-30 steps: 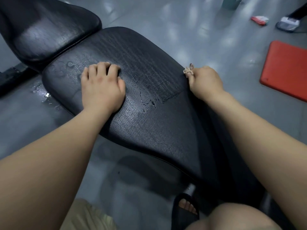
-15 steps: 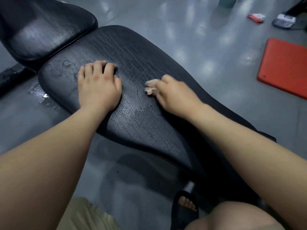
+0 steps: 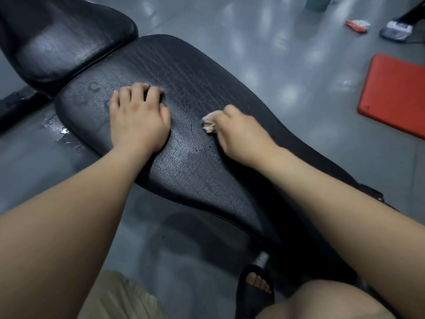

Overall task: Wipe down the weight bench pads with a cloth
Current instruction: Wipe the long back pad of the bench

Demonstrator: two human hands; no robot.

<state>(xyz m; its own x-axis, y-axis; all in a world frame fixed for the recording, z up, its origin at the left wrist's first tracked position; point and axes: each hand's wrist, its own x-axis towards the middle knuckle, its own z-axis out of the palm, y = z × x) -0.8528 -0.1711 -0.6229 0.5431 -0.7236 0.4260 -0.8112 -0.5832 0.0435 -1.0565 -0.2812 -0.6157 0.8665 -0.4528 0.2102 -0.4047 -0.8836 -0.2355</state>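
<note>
Clamped in the right grip is a small beige cloth. It is crumpled into a wad, and its bunched end sticks out past the curled fingers. The wad is pressed onto the long pad of the surface, near the pad's middle. The left grip is laid palm-down on the same pad, just beside the cloth. Its fingers are loosely bent and nothing is held.

The pad is covered in black, grained material marked all over by fine cracks. A damp sheen is seen between the two hands, with a thin wet line and a few droplets just below the cloth. Faint round water marks are seen near the pad's broad far end, beyond the left fingers. The pad narrows toward the person. A second pad, black and glossier, is set just past a narrow gap at the far end.

A wet patch is seen on the grey floor to the left. A red mat is laid well apart on the right. A black sandal is worn on a foot below the surface.
</note>
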